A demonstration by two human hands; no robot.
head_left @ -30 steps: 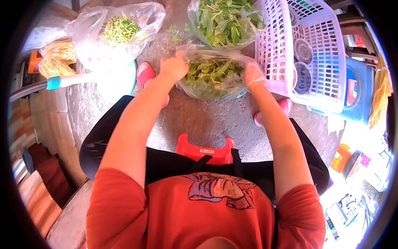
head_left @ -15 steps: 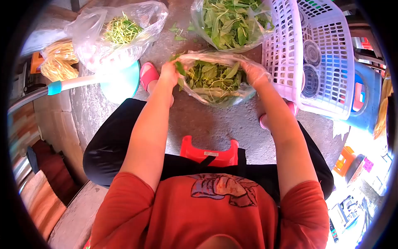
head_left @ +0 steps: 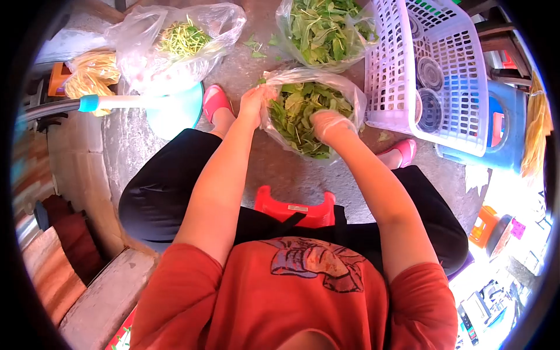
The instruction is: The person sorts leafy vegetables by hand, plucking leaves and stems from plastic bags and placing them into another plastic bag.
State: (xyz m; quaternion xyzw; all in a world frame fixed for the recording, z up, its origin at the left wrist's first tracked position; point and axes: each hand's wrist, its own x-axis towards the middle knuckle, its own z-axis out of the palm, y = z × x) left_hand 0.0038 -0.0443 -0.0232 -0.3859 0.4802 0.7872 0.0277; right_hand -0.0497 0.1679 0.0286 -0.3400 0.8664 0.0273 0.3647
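Note:
A clear plastic bag (head_left: pixel 357 96) full of leafy greens (head_left: pixel 303 105) stands on the floor between my feet. My left hand (head_left: pixel 255 105) is closed on the bag's left rim. In a thin clear glove, my right hand (head_left: pixel 332 124) reaches inside the bag from the right. Its fingers curl into the leaves and are partly buried there. Just beyond is a second clear bag (head_left: pixel 284 29) of leafy greens. Cut green stems (head_left: pixel 184 38) lie in another clear bag (head_left: pixel 137 29) at the upper left.
A white plastic basket (head_left: pixel 394 119) with round lidded containers (head_left: pixel 430 109) stands at the right, beside a blue container (head_left: pixel 506 149). A teal-and-white round object (head_left: pixel 175 114) lies at the left, near a pole with a teal collar (head_left: pixel 88 103). A red stool (head_left: pixel 297 213) is beneath me.
My right hand has left the bag's right rim and moved inward and down onto the leaves. My left hand keeps hold of the left rim. The bag's mouth is wider and rounder.

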